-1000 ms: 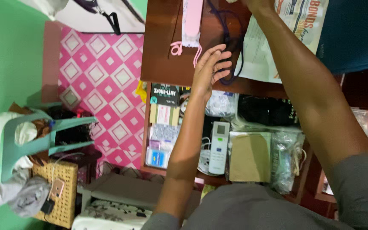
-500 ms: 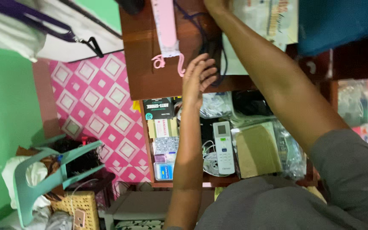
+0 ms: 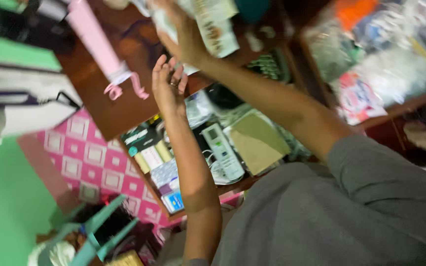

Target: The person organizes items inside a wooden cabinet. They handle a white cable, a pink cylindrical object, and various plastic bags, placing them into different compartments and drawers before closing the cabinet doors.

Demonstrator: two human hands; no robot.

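Your left hand (image 3: pixel 167 86) is raised flat over the front edge of the dark brown wooden tabletop (image 3: pixel 124 106), fingers spread and loose, gripping nothing, a ring showing on one finger. Your right hand (image 3: pixel 183 37) reaches further onto the tabletop and closes on a folded printed paper sheet (image 3: pixel 217 27), which is blurred and lies near the top of the view. Just left of your left hand lies a long pale pink strip with curled pink cords at its end (image 3: pixel 105 51), flat on the wood and apart from your fingers. Below the tabletop, an open shelf is crowded: a white remote control (image 3: pixel 223 151), a tan cardboard envelope (image 3: pixel 257 140) beside it, small boxes (image 3: pixel 149 156) at the left. Your forearms cross in front of that shelf and hide part of it.
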